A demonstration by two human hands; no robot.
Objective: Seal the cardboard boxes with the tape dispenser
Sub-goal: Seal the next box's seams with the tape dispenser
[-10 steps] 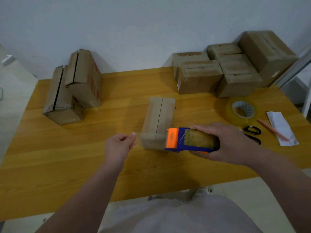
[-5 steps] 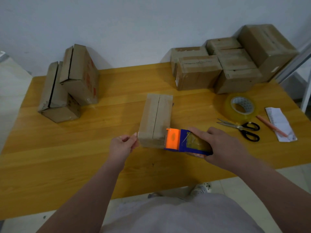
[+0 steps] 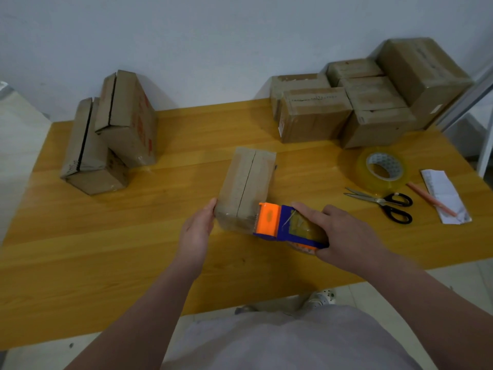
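left hand (image 3: 197, 231) braces box (image 3: 233, 182) side, fingers seemingly straight | right hand (image 3: 344, 236) grips tape dispenser (image 3: 282, 227) at near edge | next: press tape down, pull straight along seam (image 3: 248, 177)

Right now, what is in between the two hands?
In the head view, the near end of the middle cardboard box and the tape dispenser lie between the left hand and the right hand.
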